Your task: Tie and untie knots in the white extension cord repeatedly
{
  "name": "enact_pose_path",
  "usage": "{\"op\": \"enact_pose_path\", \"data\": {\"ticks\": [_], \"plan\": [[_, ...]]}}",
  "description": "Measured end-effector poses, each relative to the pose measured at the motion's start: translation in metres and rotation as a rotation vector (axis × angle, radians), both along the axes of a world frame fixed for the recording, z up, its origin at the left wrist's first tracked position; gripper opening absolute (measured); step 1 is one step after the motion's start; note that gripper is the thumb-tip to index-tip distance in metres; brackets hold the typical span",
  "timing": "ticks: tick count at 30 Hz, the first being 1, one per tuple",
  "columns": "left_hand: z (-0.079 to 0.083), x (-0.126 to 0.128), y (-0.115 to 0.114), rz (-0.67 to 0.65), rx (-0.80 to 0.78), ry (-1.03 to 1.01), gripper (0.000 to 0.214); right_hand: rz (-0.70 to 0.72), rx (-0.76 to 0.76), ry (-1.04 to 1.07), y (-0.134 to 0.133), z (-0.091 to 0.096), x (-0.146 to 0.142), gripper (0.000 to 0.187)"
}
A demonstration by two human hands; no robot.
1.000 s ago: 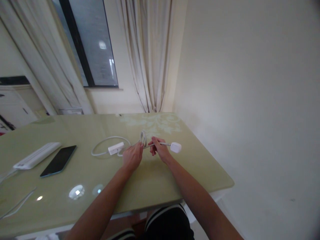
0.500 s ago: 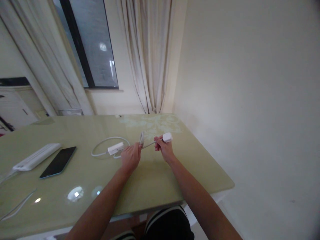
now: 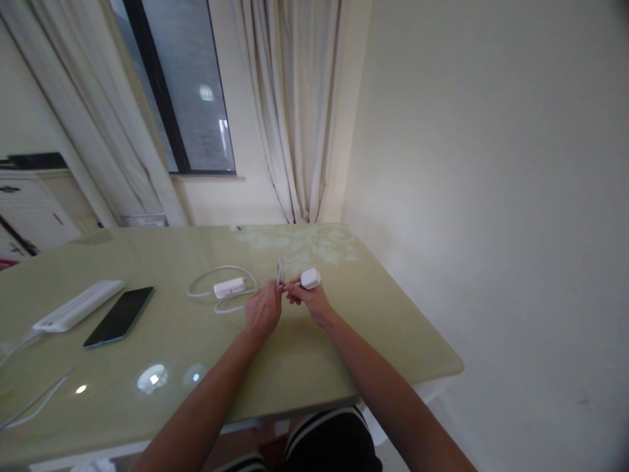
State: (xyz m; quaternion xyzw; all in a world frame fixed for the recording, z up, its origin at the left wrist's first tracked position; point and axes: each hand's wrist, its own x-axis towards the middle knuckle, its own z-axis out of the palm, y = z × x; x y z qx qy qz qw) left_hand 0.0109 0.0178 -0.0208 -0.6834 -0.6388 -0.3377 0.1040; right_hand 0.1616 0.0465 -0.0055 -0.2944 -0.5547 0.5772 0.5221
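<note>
My left hand [image 3: 264,311] is closed round a white cable, and a small upright coil of the cable [image 3: 280,270] rises above its fingers. Close beside it, my right hand [image 3: 309,300] pinches the same cable near its end. A white plug-like block [image 3: 310,278] sits at that end, over the back of my right hand. To the left, a loose loop of cable [image 3: 222,267] lies on the table around a small white box [image 3: 229,288]. The fingertips of both hands nearly meet, and my left fingers are partly hidden.
On the glossy pale green table [image 3: 383,334], a dark-screened phone [image 3: 119,316] lies beside a long white power strip [image 3: 79,306]. Another white cable [image 3: 42,400] rests at the front left. A wall [image 3: 491,196] borders the right side, with curtains [image 3: 295,98] behind.
My right hand has moved left with the plug-like block, up to my left hand. The stretch of cable between the hands has become much shorter. The loop on the table has shifted slightly.
</note>
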Motion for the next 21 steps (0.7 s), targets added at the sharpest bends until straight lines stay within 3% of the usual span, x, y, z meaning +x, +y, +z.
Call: {"op": "enact_pose_path", "data": {"ticks": [3, 6, 10, 16, 21], "plan": [[0.007, 0.001, 0.0, 0.13, -0.04, -0.059, 0.037, -0.054, 0.07, 0.003, 0.009, 0.004, 0.01, 0.045], [0.01, -0.002, 0.0, 0.171, -0.06, -0.071, 0.035, -0.157, 0.159, 0.053, 0.012, 0.011, 0.021, 0.055], [0.01, -0.005, 0.001, 0.119, -0.095, -0.034, 0.033, -0.184, 0.193, 0.076, 0.009, 0.019, 0.028, 0.041], [0.007, -0.004, 0.002, 0.081, -0.119, -0.032, 0.028, -0.119, 0.217, 0.069, 0.003, 0.02, 0.026, 0.049], [0.005, -0.004, 0.003, -0.031, -0.057, 0.001, 0.027, -0.2, 0.296, 0.034, 0.007, 0.012, 0.024, 0.039]]}}
